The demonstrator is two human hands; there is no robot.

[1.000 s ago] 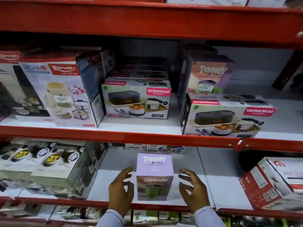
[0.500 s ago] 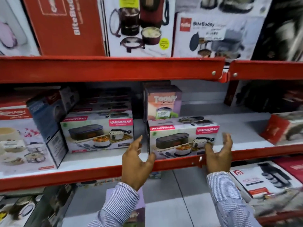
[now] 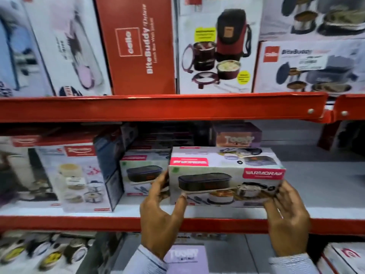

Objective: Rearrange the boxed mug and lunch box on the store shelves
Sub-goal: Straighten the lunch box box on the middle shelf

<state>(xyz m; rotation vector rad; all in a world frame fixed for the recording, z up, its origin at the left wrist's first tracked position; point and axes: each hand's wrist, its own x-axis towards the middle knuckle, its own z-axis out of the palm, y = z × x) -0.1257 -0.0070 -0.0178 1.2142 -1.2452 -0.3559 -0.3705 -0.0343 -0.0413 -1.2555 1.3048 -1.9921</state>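
A white Varmora lunch box carton (image 3: 225,175) with pink labels is at the front of the middle shelf (image 3: 325,212), raised slightly. My left hand (image 3: 160,214) grips its left end and my right hand (image 3: 286,220) grips its lower right corner. The purple boxed mug (image 3: 187,258) stands on the lower shelf, below and between my wrists, partly hidden by my left sleeve. A second purple mug box (image 3: 237,135) sits behind the lunch box at the back of the middle shelf.
Another Varmora lunch box (image 3: 142,175) sits just left of the held one, then a tall white box (image 3: 79,178). BiteBuddy cartons (image 3: 136,46) fill the top shelf. Red shelf beams (image 3: 158,107) cross above and below. Bare shelf lies to the right of the held box.
Both hands left the mug box on the lower shelf, rose to the middle shelf and closed on the right-hand lunch box, which now sits lifted and pulled forward. The view tilted upward.
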